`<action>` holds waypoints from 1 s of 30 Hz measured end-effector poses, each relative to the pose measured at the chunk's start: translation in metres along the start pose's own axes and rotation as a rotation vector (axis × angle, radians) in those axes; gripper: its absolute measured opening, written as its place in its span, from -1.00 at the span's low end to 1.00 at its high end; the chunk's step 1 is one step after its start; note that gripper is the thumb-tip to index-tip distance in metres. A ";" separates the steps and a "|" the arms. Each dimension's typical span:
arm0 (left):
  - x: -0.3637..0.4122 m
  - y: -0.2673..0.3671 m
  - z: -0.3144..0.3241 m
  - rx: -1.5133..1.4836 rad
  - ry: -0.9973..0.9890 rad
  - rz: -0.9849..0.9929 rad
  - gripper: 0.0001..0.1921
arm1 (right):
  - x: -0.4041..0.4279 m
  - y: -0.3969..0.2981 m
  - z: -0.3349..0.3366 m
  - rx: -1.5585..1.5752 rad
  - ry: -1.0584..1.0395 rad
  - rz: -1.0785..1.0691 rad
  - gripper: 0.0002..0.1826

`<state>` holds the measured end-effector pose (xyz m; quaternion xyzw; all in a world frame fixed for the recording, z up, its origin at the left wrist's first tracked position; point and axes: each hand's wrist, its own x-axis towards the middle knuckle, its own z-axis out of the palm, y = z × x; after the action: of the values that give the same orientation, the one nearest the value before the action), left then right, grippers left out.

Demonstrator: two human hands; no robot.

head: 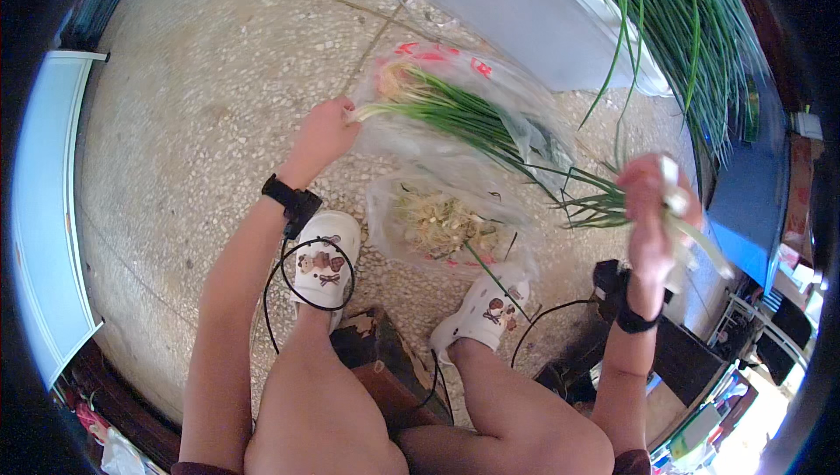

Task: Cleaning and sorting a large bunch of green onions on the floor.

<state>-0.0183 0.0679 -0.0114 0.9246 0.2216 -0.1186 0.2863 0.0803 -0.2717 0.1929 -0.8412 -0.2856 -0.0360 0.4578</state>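
Observation:
My left hand (326, 136) pinches the white root end of a few green onions beside a bunch of green onions (453, 111) that lies on a clear plastic bag (505, 78) with red print. The green tops stretch right, towards my right hand (650, 206). That hand is blurred and closed round several green onion stalks (699, 245), white ends to the lower right and green tops to the left; a white object shows at its fingers. Between my feet and the bunch, a second clear bag (380, 212) holds a pile of roots and peelings (446, 222).
A large heap of green onions (682, 35) hangs over a pale cabinet-like surface (485, 9) at the upper right. My white clogs (325, 258) flank a worn wooden box (387, 357). Black cables (266, 298) run from my wrist straps. A white panel (52, 212) stands at left.

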 end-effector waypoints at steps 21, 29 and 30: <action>-0.041 0.079 -0.024 -0.592 0.393 0.341 -0.80 | 0.034 0.036 0.145 -0.128 -0.305 -0.147 -0.82; -0.030 0.083 -0.015 -0.181 0.469 0.473 -0.83 | 0.020 0.005 0.130 -0.383 -0.356 -0.222 -0.82; -0.024 0.077 -0.010 -0.184 0.471 0.474 -0.83 | 0.020 0.001 0.126 -0.424 -0.369 -0.226 -0.82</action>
<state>-0.0020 0.0087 0.0415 0.9226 0.0705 0.1885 0.3291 0.0721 -0.1638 0.1253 -0.8733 -0.4417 0.0079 0.2055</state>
